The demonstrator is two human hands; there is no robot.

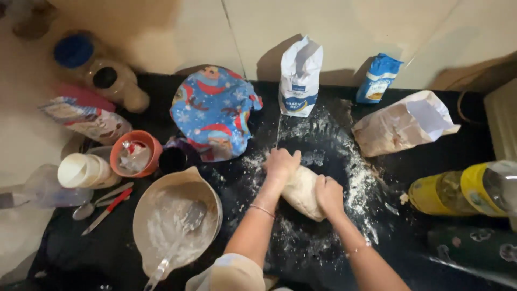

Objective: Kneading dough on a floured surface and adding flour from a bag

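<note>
From the head camera I see my left hand [281,163] curled over the far end of the dough loaf [301,191], fingers pressed into it, and my right hand [329,196] gripping its near end. The dough lies between both palms on the floured middle of the black table [81,253]. A beige mixing bowl [176,223] sits toward the near left edge; a white flour bag [299,78] stands at the far edge.
</note>
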